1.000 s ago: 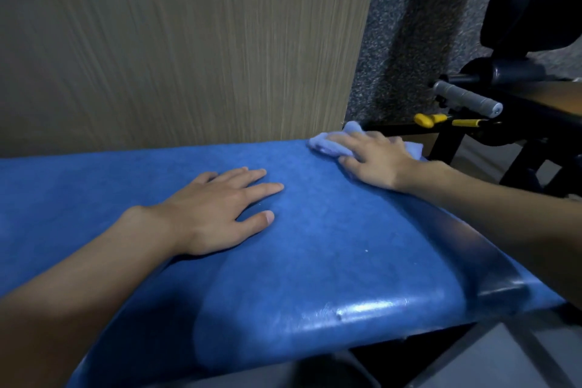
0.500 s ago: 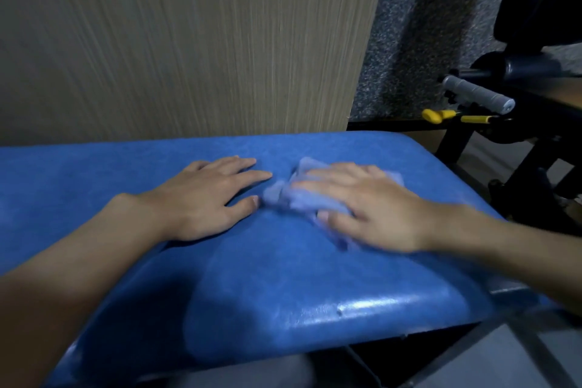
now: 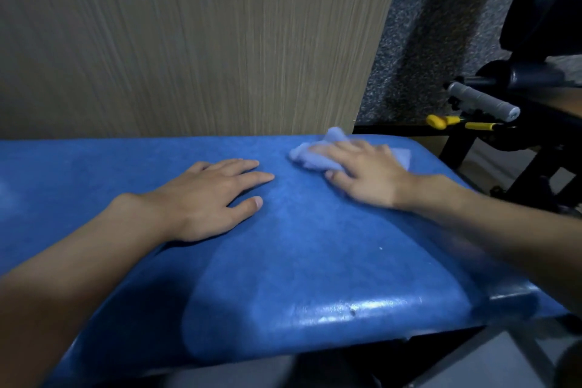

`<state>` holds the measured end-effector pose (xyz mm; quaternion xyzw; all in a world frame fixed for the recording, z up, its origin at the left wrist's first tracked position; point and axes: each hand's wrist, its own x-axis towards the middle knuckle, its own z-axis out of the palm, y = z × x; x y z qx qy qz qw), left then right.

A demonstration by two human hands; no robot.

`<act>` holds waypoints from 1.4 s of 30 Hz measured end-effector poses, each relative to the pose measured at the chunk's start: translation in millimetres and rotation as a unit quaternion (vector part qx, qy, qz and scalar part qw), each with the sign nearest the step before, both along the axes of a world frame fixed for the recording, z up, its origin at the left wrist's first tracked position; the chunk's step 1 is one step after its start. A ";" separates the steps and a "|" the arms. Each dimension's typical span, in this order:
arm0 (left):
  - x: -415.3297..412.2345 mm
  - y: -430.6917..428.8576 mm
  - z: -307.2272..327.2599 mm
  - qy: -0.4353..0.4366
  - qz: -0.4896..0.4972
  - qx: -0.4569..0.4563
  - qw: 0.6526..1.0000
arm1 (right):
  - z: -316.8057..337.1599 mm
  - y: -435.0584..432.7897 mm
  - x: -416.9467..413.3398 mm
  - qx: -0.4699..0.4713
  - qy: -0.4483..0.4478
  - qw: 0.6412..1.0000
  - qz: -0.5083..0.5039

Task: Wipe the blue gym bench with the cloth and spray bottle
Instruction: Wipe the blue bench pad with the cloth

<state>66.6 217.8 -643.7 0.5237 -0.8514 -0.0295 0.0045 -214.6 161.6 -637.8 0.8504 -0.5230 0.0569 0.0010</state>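
The blue gym bench fills the lower half of the head view, its padded top running left to right. My right hand presses flat, fingers spread, on a crumpled light-blue cloth at the bench's far right edge. My left hand rests flat on the bench top, fingers straight, a short way left of the cloth and holding nothing. No spray bottle is in view.
A wood-grain wall panel stands right behind the bench. To the right is black gym equipment with a grey handle and yellow-tipped levers. Dark speckled floor lies beyond it.
My right hand slid the cloth from the far right edge toward my left hand, then back out to the far right. The left hand stayed flat in place.
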 end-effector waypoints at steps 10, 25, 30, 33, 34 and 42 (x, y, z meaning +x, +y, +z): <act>9.3 1.6 14.4 0.174 0.012 -0.025 0.984 | 6.2 128.9 19.8 0.030 -0.017 0.969 0.245; -101.6 43.0 20.1 -0.075 -0.126 -0.001 0.989 | -9.6 81.2 -68.0 -0.018 -0.080 0.997 -0.015; -100.0 -2.3 16.5 -0.073 -0.054 -0.013 0.996 | -13.8 75.8 -66.2 -0.028 -0.083 0.996 -0.024; -92.9 -42.7 14.4 -0.064 0.009 -0.016 0.998 | -16.9 76.0 -65.1 -0.037 -0.075 0.996 -0.017; -88.4 -57.6 13.0 -0.058 0.034 -0.020 0.998 | -17.0 76.3 -65.7 -0.040 -0.078 0.996 -0.016; -63.0 -116.6 12.4 0.015 0.135 -0.041 0.990 | -19.2 77.1 -62.8 -0.043 -0.095 0.994 -0.024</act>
